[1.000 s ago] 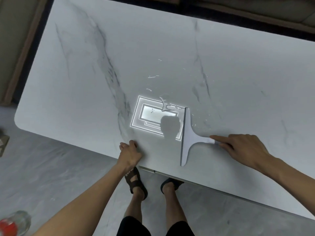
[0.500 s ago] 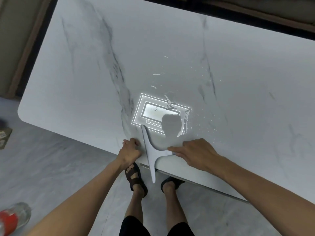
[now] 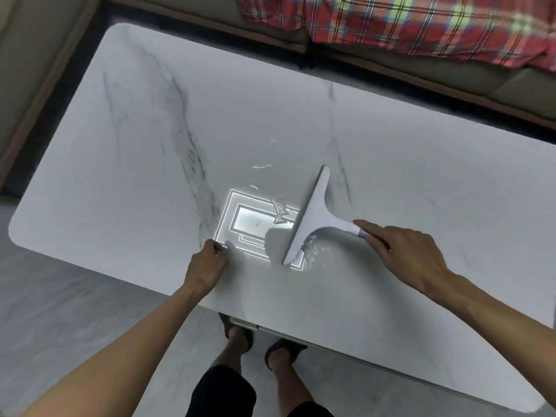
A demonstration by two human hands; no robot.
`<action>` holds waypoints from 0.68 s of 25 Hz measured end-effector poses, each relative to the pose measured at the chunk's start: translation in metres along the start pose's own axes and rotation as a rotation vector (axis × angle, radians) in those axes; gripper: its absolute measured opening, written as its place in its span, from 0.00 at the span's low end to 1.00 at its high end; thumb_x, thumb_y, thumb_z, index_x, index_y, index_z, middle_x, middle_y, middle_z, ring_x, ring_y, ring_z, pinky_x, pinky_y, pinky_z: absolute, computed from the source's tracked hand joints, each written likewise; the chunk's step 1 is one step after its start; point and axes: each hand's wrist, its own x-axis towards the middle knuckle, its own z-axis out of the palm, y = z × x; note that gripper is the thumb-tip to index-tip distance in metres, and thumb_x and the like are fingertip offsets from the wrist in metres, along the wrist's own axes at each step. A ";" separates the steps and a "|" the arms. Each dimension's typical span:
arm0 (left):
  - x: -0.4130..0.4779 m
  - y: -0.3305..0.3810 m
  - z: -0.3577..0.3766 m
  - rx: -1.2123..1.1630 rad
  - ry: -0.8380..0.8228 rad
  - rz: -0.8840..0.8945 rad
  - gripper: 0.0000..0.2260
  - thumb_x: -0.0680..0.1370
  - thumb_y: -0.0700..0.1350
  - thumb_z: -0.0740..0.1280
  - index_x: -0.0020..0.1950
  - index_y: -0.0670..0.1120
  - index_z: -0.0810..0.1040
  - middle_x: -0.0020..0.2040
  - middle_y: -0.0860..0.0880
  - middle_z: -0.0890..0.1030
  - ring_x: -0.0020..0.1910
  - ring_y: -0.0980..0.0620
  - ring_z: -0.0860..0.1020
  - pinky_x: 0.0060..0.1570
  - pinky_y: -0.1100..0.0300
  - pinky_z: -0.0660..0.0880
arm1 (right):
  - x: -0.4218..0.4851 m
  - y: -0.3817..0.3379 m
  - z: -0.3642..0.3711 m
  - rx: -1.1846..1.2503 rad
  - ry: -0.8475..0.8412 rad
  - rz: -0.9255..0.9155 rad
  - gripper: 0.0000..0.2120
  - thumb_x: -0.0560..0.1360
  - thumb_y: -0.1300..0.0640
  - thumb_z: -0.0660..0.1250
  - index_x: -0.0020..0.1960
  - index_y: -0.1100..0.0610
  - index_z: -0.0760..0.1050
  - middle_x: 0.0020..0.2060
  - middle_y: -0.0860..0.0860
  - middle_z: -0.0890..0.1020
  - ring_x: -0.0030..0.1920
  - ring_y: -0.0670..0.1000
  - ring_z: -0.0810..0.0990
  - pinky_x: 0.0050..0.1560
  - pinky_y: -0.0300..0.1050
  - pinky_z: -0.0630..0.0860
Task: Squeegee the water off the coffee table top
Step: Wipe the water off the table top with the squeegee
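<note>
A white marble coffee table top (image 3: 126, 164) fills the view. A white squeegee (image 3: 313, 215) lies blade-down on it near the middle, its blade running from upper right to lower left. My right hand (image 3: 403, 251) grips its handle from the right. Water drops and streaks (image 3: 314, 251) glisten under and beside the blade, and more streaks (image 3: 258, 167) lie further back. My left hand (image 3: 207, 263) rests on the table near the front edge, fingers curled, holding nothing.
A bright reflection of a ceiling lamp (image 3: 255, 224) sits left of the squeegee. A sofa with a red plaid blanket (image 3: 406, 22) runs along the far side. My sandalled feet (image 3: 261, 341) stand on the grey floor below the table's front edge.
The squeegee was pulled left to the table's front edge near my left hand, then carried back right and further onto the table. The view tilted up, showing the sofa.
</note>
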 end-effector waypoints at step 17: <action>0.175 0.098 -0.038 0.143 -0.144 0.141 0.14 0.70 0.40 0.64 0.56 0.41 0.71 0.60 0.39 0.67 0.55 0.39 0.74 0.53 0.52 0.74 | 0.391 -0.113 -0.076 0.394 0.063 0.267 0.06 0.77 0.61 0.55 0.53 0.56 0.66 0.51 0.59 0.77 0.56 0.66 0.73 0.49 0.51 0.69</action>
